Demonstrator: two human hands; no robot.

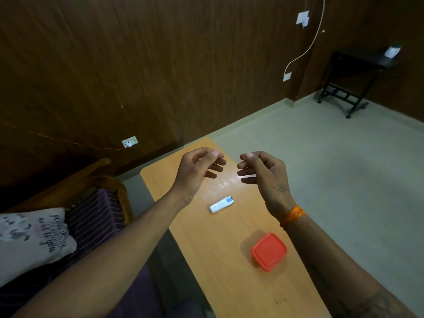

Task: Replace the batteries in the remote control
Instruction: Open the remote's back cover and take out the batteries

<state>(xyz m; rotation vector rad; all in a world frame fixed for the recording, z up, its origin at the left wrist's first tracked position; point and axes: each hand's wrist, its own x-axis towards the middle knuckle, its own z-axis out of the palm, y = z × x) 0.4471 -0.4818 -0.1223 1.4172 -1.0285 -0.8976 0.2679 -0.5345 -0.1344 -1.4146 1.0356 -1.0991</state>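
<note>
Cushion (32,237) at 8 o'clock, lower left: dark script lettering across pale fabric, seen sideways. Only "to you" at line end readable; other words too blurred and warped to make out. Remote (221,204) near centre: small blue panel at one end, no legible marking. Red box (269,251) at 5 o'clock: lid plain, no label visible.

Dark wood-panelled walls (114,65) meet a pale grey floor (321,168); a black metal side table (351,72) stands far right.
</note>
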